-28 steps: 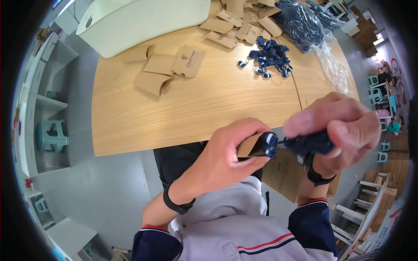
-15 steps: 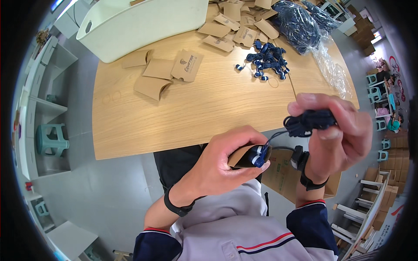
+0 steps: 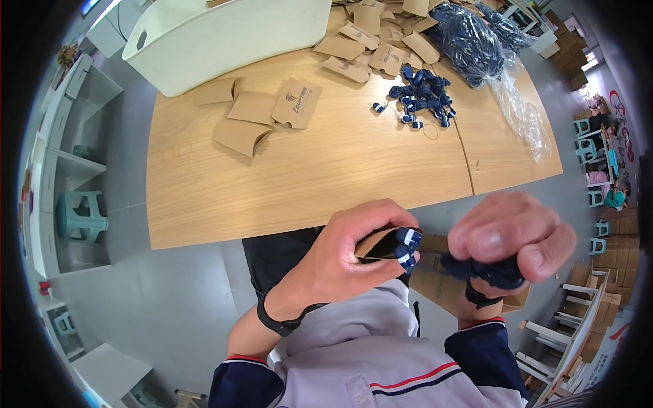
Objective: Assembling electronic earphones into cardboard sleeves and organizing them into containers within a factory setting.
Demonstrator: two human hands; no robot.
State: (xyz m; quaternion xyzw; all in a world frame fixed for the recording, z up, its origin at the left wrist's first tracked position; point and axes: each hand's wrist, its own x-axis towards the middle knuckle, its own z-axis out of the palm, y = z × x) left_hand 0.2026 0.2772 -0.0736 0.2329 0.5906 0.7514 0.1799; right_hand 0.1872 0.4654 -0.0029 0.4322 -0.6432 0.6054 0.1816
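Note:
My left hand (image 3: 330,255) is closed around a small brown cardboard pillow box (image 3: 369,249), its open end facing right. Dark blue earbuds (image 3: 408,239) with white bands sit at the mouth of that box, by my left fingertips. To the right, my right hand (image 3: 507,231) grips the bundled dark cord of the same earphones (image 3: 500,273), blurred by motion. Both hands are in front of the table's near edge. On the table beyond lies a pile of more blue earphones (image 3: 425,95).
Several flattened pillow boxes (image 3: 297,103) lie at the left of the wooden table (image 3: 306,177), with a heap of others (image 3: 388,58) at the back. A white bin (image 3: 224,47) stands at the back left. Clear plastic bags of earphones (image 3: 466,44) lie at the back right.
My right hand has moved down toward me with the cord bundle and turned, its back now uppermost. The earbuds have shifted slightly outward at the box's mouth. My left hand stays about where it was.

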